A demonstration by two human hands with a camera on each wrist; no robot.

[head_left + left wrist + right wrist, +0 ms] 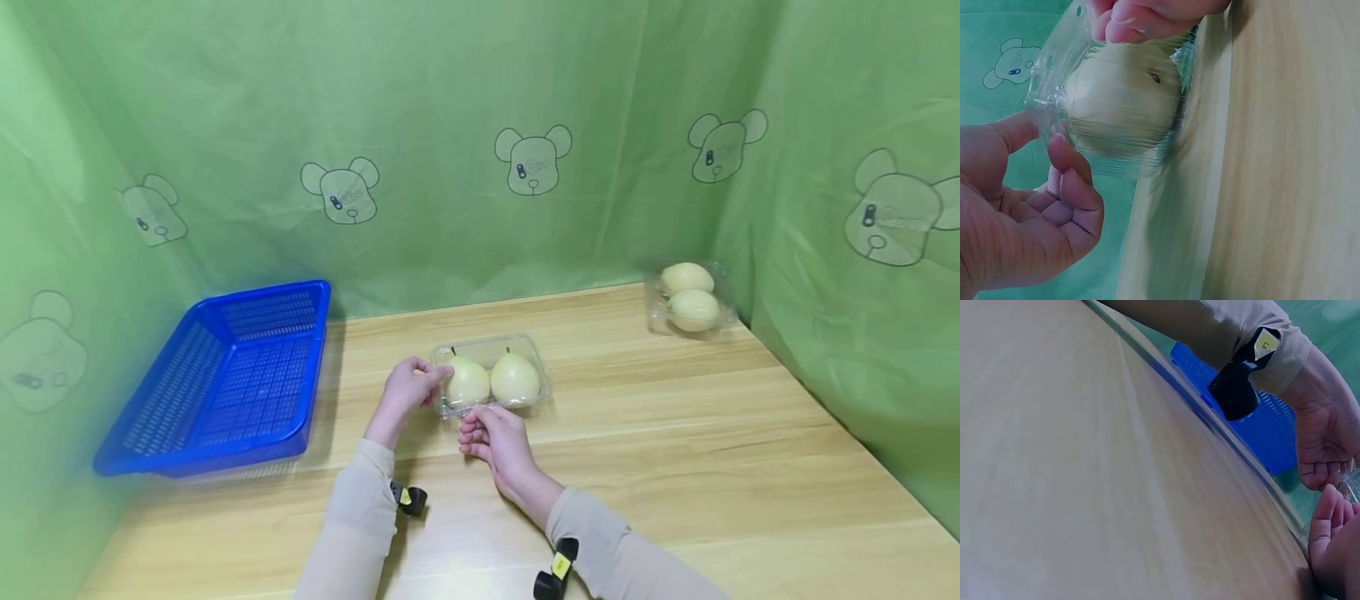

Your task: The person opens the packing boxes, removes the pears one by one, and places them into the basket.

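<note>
A clear plastic fruit box (486,348) holding two pale yellow pears (516,380) lies on the wooden table in the head view. At its left end, my left hand (408,387) pinches the rim between thumb and fingers. My right hand (502,442) is at the front edge, its thumb and curled fingers on the rim. From the left wrist, the box (1107,164) shows one pear through its ribbed side, the left hand (1029,212) on its corner. Only a sliver of the box (1354,481) enters the right wrist view, between both hands.
To the left stands a blue perforated basket (303,429). A second clear box with two pale yellow fruits (693,310) sits at the far right corner. Green curtains (420,250) with bear-head prints enclose the wooden table (675,467) at the back and sides.
</note>
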